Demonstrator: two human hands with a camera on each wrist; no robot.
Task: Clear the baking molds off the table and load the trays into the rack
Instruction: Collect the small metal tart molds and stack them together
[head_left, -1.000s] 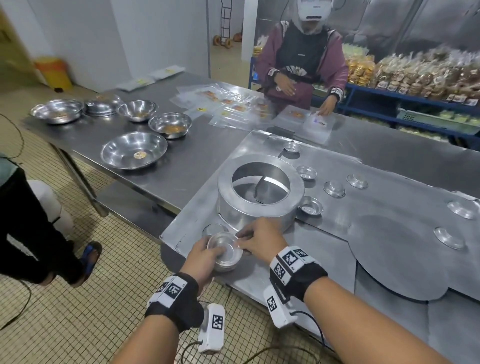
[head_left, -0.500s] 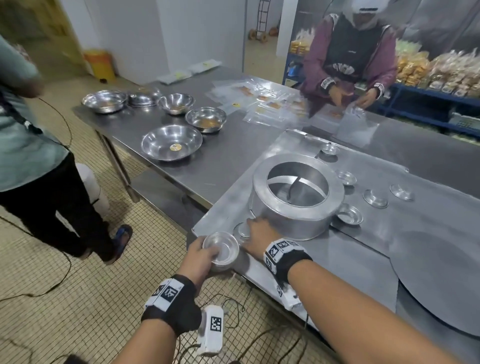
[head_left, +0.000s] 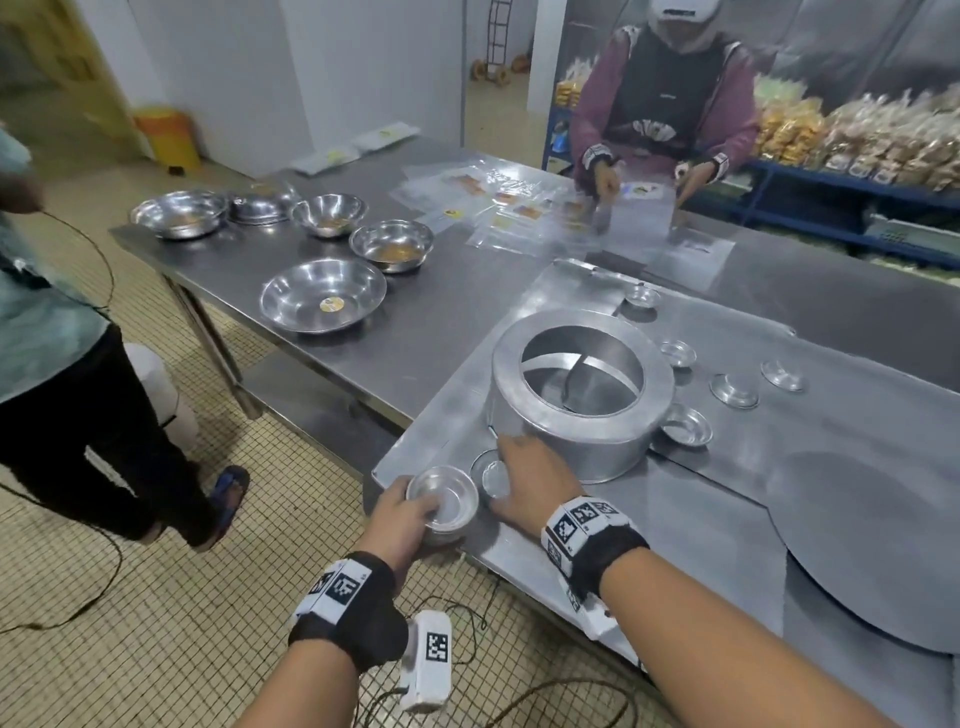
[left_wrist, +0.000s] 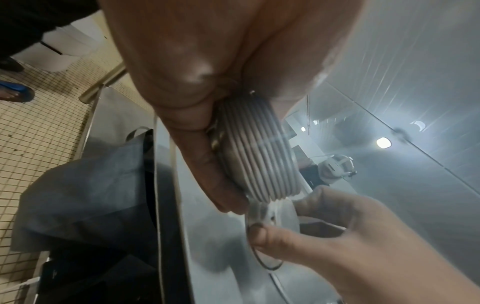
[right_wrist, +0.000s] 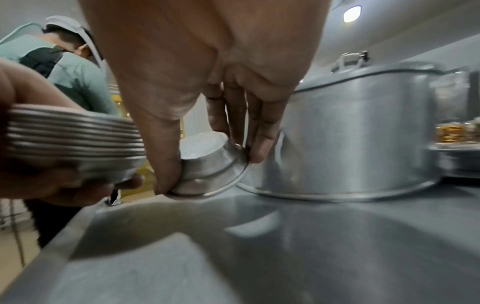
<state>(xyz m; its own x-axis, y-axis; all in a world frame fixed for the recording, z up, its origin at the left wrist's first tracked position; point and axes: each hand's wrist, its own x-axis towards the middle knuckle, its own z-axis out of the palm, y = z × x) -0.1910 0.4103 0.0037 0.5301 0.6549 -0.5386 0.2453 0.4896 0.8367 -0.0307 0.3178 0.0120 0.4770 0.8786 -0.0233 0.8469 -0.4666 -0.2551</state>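
While the fingers (right_wrist: 262, 131) of the right hand (head_left: 530, 480) are pinching one small baking mold (right_wrist: 210, 164) by its rim, thumb on the near side and fingertips on the far side, the mold is tilting up with only its lower edge touching the metal tray (head_left: 675, 519). Just beside it, the left hand (head_left: 402, 519) is gripping a nested stack of molds (left_wrist: 259, 152) at the near corner of the tray, fingers curled under the base and thumb over the top rim. To do this step well, the right hand should probably be lifting the mold clear, turning it open side up, and dropping it squarely into the stack's top cup, while the left hand is holding the stack level and close so the rims seat without jamming. A slanted entry could wedge the thin metal or knock the stack loose. Beyond the hands, a large round pan (head_left: 582, 395) is standing on the tray, and several more small molds (head_left: 685, 426) are lying scattered behind and beside it. Farther out, steel bowls (head_left: 322, 296) are sitting on the worktop (head_left: 441, 322), where another person (head_left: 665, 98) is handling plastic bags.
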